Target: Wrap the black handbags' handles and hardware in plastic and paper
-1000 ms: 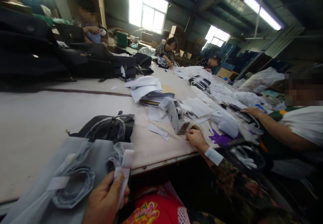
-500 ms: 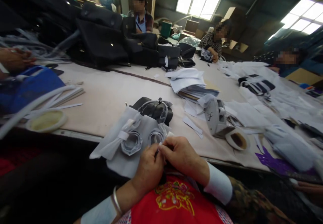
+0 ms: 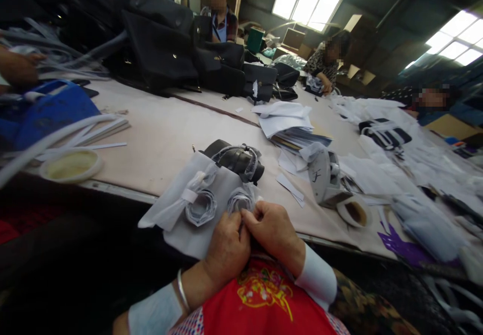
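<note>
Both hands are on the work at the near table (image 3: 158, 139) edge. Left hand (image 3: 226, 252) and right hand (image 3: 273, 232) meet fingertip to fingertip, both closed in a pinch on the thin wrap of the wrapped coil (image 3: 241, 201). I can't tell whether anything smaller sits between the fingertips. The coil lies on the wrapping sheet (image 3: 181, 229), which overhangs the table edge toward my lap. Step in hand, as I read it: fine closing or fixing of the wrap on this coil. The second coil (image 3: 199, 208) just beside it already has a white tab across it. Any further handling calls for a light two-hand pinch, since the wrap looks flimsy and the sheet is only half supported. Behind the coils, touching the sheet, is a black pouch (image 3: 236, 159) in clear film. The tape dispenser (image 3: 320, 174) and tape roll (image 3: 354, 212) are near on the right, with nothing between them and the right hand. The paper stack (image 3: 287, 123) is further back. On the left are the round dish (image 3: 71, 166), white straps (image 3: 56, 134), blue bag (image 3: 49, 113) and a co-worker's hand (image 3: 18, 68), all well apart. The black bags (image 3: 162, 48) line the far side. Nothing blocks the hands, and the sheet overhang is the main risk.
</note>
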### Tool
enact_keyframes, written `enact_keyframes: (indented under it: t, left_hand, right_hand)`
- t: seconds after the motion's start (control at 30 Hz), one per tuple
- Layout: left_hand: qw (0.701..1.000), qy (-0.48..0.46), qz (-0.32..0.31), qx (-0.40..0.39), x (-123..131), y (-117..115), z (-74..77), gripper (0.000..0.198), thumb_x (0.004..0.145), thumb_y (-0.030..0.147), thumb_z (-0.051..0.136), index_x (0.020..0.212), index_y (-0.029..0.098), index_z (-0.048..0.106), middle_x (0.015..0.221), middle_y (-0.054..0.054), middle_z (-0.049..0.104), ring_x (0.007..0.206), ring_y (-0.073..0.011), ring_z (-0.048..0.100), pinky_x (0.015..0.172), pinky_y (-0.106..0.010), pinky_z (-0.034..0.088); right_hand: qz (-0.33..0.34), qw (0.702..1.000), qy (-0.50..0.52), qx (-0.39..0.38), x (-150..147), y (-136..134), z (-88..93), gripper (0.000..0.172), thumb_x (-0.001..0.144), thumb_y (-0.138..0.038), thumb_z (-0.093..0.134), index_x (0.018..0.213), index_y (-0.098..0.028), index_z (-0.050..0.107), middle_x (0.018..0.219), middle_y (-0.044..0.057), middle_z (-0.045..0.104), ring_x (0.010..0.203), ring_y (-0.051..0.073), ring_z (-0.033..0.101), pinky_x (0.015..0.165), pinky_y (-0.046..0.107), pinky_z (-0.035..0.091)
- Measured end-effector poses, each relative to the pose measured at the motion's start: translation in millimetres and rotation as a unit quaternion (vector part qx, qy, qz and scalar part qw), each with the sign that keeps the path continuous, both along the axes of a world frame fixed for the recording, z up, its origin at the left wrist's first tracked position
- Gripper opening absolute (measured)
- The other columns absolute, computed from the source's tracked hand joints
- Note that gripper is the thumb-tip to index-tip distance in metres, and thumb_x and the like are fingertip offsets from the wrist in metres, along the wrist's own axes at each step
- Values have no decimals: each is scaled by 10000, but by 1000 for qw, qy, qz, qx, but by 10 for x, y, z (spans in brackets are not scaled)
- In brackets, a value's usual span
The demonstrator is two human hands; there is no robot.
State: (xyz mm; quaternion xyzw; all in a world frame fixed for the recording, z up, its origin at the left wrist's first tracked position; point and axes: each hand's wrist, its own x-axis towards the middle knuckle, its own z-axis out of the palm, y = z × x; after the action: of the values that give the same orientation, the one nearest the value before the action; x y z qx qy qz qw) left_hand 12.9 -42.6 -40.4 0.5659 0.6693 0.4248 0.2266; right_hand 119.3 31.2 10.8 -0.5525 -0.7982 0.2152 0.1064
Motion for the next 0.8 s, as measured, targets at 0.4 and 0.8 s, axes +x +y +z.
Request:
enact_keyframes:
  t: [0.4, 0.8]
  left_hand:
    - [999, -12, -2, -35, -31, 36, 65, 217, 949, 207, 452, 880, 168, 654, 841, -91, 670, 822, -240, 603, 748, -358, 456]
    - [997, -28, -9, -66, -26, 36, 106, 261, 957, 313, 464, 891, 161, 666, 833, -96, 682, 813, -248, 624, 723, -344, 441]
  right_hand:
    - [15, 984, 128, -127, 113, -26, 35, 192, 835, -300, 607, 710, -170, 669, 651, 36, 686, 594, 147, 602, 573, 246, 413]
    - [-145, 906, 295, -268, 193, -127, 19, 182, 755, -145, 649, 898, -178, 542, 507, -84, 584, 460, 102, 552, 439, 183, 390]
